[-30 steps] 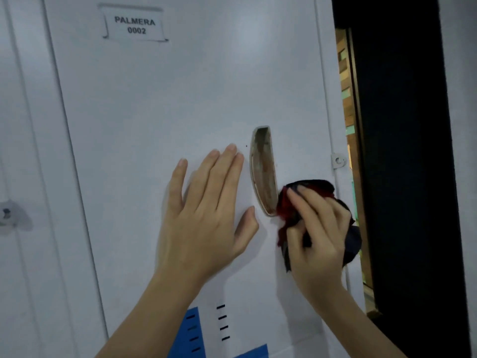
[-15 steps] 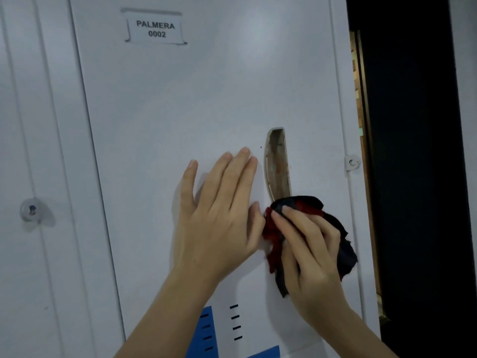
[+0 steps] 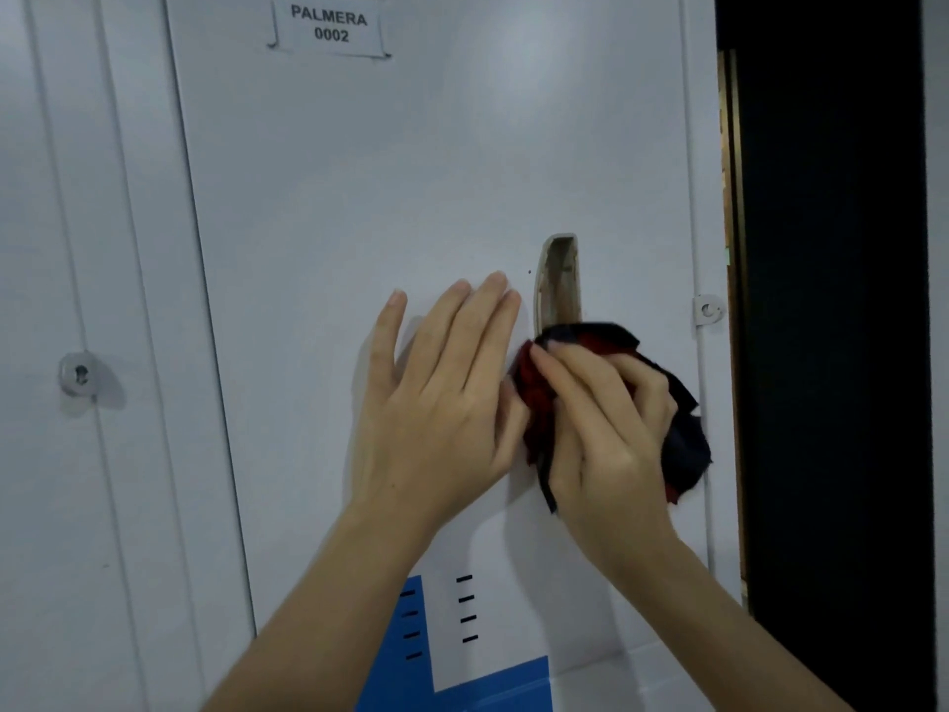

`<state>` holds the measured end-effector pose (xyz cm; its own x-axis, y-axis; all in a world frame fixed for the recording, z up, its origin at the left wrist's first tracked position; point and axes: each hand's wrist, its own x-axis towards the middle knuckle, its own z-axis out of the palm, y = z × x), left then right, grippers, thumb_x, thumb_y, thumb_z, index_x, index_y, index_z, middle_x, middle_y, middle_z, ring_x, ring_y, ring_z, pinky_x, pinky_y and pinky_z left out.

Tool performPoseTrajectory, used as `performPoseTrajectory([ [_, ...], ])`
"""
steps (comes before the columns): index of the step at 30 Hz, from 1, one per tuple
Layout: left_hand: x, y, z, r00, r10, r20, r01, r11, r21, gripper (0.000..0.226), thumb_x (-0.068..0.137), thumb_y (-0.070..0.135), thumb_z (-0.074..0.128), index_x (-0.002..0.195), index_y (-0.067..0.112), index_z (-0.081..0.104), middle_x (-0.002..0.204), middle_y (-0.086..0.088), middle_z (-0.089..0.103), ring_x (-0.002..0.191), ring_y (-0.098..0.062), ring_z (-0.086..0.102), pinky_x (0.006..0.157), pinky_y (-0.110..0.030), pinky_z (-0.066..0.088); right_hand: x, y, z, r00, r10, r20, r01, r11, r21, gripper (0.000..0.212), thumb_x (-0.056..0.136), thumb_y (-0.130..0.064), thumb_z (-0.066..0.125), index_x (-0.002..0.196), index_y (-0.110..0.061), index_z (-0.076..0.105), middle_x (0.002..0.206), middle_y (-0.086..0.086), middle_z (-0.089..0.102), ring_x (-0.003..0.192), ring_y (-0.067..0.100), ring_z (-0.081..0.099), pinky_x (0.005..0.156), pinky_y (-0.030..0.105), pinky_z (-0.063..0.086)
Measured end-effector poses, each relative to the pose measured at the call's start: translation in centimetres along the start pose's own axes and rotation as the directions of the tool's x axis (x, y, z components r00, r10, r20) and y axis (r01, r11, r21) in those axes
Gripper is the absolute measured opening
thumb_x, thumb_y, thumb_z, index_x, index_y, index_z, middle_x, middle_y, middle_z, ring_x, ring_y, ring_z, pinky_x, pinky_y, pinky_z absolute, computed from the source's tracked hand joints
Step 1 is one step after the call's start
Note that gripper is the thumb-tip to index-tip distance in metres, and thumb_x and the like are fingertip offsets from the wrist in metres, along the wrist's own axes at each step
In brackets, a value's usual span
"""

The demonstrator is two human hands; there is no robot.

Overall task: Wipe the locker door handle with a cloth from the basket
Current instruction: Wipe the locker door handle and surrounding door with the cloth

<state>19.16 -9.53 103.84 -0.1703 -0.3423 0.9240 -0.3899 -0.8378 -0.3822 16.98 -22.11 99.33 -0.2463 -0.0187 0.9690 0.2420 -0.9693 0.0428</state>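
My fingers (image 3: pixel 462 341) on the left hand (image 3: pixel 436 418) lie flat and nearly together against the white locker door (image 3: pixel 385 172), the little finger set slightly apart, the palm pressed to the metal just left of centre in the frame; my right hand (image 3: pixel 606 434) sits immediately beside it, its fingers curled and bunched around a dark red and navy cloth (image 3: pixel 683 444), pinching the wad against the door; the thumb of my left hand touches the cloth's red edge; the cloth covers the lower end of the recessed door handle (image 3: pixel 557 280), whose upper part shows above my knuckles as a narrow, upright, grimy slot; the rest of the handle is hidden, so I cannot tell how far the cloth reaches into it; a label (image 3: pixel 328 27) reading PALMERA 0002 sits at the top of the frame; a small hasp (image 3: pixel 707 310) is fixed at the door's right edge, level with the handle; a round keyhole (image 3: pixel 78 373) shows on the neighbouring panel at left; blue markings (image 3: pixel 411 675) and short black vent slits (image 3: pixel 466 608) lie at the bottom centre; the right of the frame is a dark gap (image 3: pixel 832 352).
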Motion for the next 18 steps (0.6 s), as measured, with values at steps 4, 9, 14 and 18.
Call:
performPoseTrajectory([
  [4, 0.0, 0.0, 0.0, 1.0, -0.002, 0.002, 0.002, 1.0, 0.001, 0.05, 0.088, 0.026, 0.046, 0.135, 0.009, 0.049, 0.14, -0.005, 0.049, 0.129, -0.018, 0.041, 0.114, -0.042, 0.011, -0.1, -0.1, 0.3, 1.0, 0.001, -0.016, -0.001, 1.0, 0.004, 0.039, 0.103, -0.018, 0.032, 0.113, -0.001, 0.065, 0.115, 0.011, 0.065, 0.104, 0.026, 0.046, 0.089, 0.041, 0.041],
  [9, -0.1, 0.1, -0.1, 1.0, -0.011, 0.001, 0.011, 1.0, -0.012, 0.05, 0.09, 0.027, 0.043, 0.135, 0.008, 0.048, 0.14, -0.005, 0.048, 0.129, -0.018, 0.04, 0.114, -0.043, 0.014, -2.3, 0.4, -0.5, 0.999, -0.04, -0.017, 0.04, 0.999, -0.017, 0.037, 0.104, -0.016, 0.032, 0.112, 0.0, 0.065, 0.114, 0.011, 0.064, 0.104, 0.027, 0.047, 0.082, 0.047, 0.045],
  [14, -0.2, 0.1, 0.1, 1.0, -0.013, -0.006, 0.013, 1.0, -0.005, 0.05, 0.089, 0.027, 0.042, 0.135, 0.009, 0.049, 0.14, -0.004, 0.048, 0.129, -0.018, 0.039, 0.114, -0.042, 0.012, 0.5, -0.4, 0.9, 0.998, 0.014, -0.058, -0.014, 1.0, -0.001, 0.037, 0.102, -0.015, 0.034, 0.112, 0.0, 0.066, 0.114, 0.011, 0.065, 0.104, 0.026, 0.046, 0.091, 0.039, 0.04],
  [18, -0.1, 0.1, 0.1, 1.0, -0.009, 0.001, 0.009, 1.0, -0.004, 0.051, 0.089, 0.028, 0.044, 0.136, 0.008, 0.048, 0.14, -0.005, 0.048, 0.13, -0.018, 0.037, 0.114, -0.043, 0.012, -2.4, 0.4, -0.2, 1.0, -0.028, -0.01, 0.028, 1.0, -0.012, 0.035, 0.104, -0.016, 0.034, 0.114, 0.0, 0.064, 0.118, 0.01, 0.062, 0.106, 0.028, 0.046, 0.087, 0.045, 0.045],
])
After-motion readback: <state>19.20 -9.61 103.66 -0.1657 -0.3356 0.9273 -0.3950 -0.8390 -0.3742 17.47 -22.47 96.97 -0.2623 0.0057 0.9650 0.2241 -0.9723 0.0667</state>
